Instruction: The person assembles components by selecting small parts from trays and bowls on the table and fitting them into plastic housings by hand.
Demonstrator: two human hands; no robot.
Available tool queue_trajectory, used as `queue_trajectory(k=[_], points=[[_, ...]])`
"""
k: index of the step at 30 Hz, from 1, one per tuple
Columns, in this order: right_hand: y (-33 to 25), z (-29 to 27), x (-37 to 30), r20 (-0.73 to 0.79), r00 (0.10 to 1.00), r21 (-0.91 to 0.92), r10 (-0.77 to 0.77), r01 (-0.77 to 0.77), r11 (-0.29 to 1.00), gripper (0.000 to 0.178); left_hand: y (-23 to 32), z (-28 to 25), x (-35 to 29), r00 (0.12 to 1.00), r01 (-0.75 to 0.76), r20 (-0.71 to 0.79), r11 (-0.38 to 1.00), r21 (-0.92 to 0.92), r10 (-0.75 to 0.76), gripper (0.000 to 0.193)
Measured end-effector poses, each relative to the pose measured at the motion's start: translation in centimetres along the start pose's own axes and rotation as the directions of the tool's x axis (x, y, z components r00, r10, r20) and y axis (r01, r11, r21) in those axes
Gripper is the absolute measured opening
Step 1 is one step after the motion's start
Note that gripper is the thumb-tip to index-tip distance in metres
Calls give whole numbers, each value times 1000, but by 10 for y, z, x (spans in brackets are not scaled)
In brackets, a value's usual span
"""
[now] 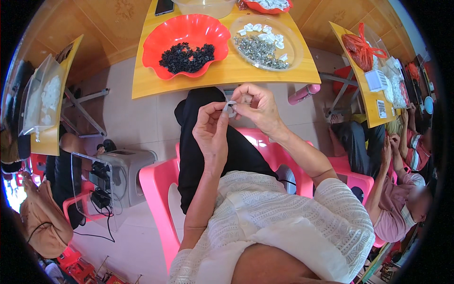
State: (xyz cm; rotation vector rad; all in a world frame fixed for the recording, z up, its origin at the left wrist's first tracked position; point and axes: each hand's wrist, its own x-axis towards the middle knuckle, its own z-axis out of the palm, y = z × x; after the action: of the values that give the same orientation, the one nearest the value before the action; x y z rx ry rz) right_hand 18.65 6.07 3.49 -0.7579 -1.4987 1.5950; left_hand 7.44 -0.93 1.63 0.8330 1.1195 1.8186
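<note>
Over my lap, just short of the table edge, both hands meet at one small whitish plastic part (228,110) with a dark spot on it. My left hand (211,130) pinches it between thumb and fingers. My right hand (259,108) is closed on its other side, fingertips touching it; whether a second tiny piece is between them I cannot make out. On the table, a red wavy-rimmed bowl (158,38) holds a heap of small black pieces (185,57). Beside it, a clear round tray (297,43) carries shiny silver parts (260,51) and several white pieces (267,30).
A phone (164,6), a clear tub (205,6) and another red bowl (267,8) stand at the table's far side. A pink bottle (303,94) is below its right edge. At left is a grey stool (130,165) with cables. People sit at side tables left and right.
</note>
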Motion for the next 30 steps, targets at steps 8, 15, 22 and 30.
queue_trajectory(k=[8,15,22,30], points=[[-4,-1,-1,-8,994,-127,108,-108,986,12,-2,-5,1,992,-121,2,967,225,124,14],[-3,2,0,-7,987,-94,162,-162,982,10,-4,-6,0,992,-113,-27,964,239,123,12],[-3,7,-2,45,990,-242,-132,139,960,14,0,-5,1,976,-194,-33,926,325,216,14],[4,9,-3,-16,981,-344,-191,174,923,13,-1,-3,-1,956,-268,17,847,459,293,9]])
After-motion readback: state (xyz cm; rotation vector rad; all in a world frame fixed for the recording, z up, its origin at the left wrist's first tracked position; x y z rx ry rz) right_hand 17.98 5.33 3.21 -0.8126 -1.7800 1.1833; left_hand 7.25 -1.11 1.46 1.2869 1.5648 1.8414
